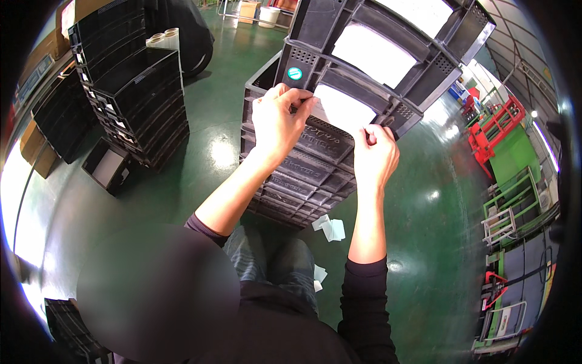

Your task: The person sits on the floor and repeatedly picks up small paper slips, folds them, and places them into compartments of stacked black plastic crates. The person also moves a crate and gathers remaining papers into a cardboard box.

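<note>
A white paper sheet (347,108) lies against the front of a black plastic crate in a tall stack (297,155). My left hand (276,119) pinches its left edge between thumb and fingers. At the sheet's lower right corner, my right hand (377,156) is closed, with thumb and fingertips pressed together on the paper. Another white sheet (376,54) sits on the crate front above, and a further one (421,13) on the topmost crate in view. A round green sticker (294,73) is just above my left hand. Faint chalk-like handwriting marks the crates below.
Several loose paper pieces (330,228) lie on the green floor (424,230) by the stack's foot. To the left stands another stack of black crates (142,100), with an open crate (106,164) on the floor beside it. Red and green metal equipment (500,136) lines the right side.
</note>
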Available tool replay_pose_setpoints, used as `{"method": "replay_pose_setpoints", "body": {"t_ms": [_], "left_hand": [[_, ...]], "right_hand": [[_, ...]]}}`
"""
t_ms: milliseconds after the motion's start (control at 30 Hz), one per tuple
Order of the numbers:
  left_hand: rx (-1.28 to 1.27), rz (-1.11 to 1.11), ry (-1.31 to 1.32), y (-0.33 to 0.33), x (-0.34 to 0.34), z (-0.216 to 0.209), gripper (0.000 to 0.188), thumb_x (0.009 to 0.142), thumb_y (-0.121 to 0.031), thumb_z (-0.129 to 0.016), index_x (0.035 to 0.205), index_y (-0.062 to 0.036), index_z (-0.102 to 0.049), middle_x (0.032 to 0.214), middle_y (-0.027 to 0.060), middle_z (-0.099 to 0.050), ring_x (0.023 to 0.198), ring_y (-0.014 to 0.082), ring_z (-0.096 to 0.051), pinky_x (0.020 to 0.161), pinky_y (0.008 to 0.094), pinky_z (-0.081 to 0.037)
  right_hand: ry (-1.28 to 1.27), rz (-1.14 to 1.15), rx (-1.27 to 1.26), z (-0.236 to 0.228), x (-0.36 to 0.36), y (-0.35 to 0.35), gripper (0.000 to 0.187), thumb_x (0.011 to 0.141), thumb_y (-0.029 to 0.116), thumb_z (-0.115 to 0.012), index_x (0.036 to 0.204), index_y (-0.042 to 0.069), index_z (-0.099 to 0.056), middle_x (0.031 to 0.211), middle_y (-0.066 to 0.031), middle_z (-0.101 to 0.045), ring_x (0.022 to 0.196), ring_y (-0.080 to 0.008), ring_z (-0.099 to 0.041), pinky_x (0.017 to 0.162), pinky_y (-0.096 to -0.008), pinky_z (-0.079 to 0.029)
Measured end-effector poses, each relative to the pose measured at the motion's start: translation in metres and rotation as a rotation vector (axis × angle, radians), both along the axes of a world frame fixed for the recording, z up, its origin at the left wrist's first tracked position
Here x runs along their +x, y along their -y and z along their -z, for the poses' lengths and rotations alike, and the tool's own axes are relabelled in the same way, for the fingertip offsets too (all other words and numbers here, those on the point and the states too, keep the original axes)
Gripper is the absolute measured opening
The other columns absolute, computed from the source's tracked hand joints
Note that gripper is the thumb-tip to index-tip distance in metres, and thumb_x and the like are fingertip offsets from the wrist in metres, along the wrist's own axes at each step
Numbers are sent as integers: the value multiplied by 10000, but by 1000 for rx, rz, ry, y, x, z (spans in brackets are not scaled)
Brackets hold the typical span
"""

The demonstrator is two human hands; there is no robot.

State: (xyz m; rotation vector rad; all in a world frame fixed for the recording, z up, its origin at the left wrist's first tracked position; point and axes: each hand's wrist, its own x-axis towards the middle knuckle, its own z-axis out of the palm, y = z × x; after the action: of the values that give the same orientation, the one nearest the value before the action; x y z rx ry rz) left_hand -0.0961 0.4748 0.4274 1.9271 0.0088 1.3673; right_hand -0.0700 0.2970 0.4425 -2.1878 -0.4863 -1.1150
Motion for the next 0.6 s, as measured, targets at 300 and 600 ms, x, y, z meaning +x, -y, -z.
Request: {"method": "replay_pose_setpoints", "body": {"t_ms": [300, 600], "left_hand": [[110, -113, 71, 1, 4, 4, 102, 764, -156, -769, 830, -99, -716, 672, -2, -563, 583, 145, -555, 617, 292, -420], [91, -116, 73, 4, 7, 5, 93, 773, -173, -753, 805, -129, -678, 662, -27, -539, 592, 146, -530, 616, 311, -385]], "right_hand": [[-39, 49, -2, 3, 2, -3, 163, 755, 228, -738, 788, 82, -673, 674, -24, -529, 606, -238, -546, 631, -395, -396], [-18, 122, -20, 4, 3, -9, 155, 754, 250, -728, 767, 113, -658, 691, -23, -564, 618, -253, -569, 653, -395, -372]]}}
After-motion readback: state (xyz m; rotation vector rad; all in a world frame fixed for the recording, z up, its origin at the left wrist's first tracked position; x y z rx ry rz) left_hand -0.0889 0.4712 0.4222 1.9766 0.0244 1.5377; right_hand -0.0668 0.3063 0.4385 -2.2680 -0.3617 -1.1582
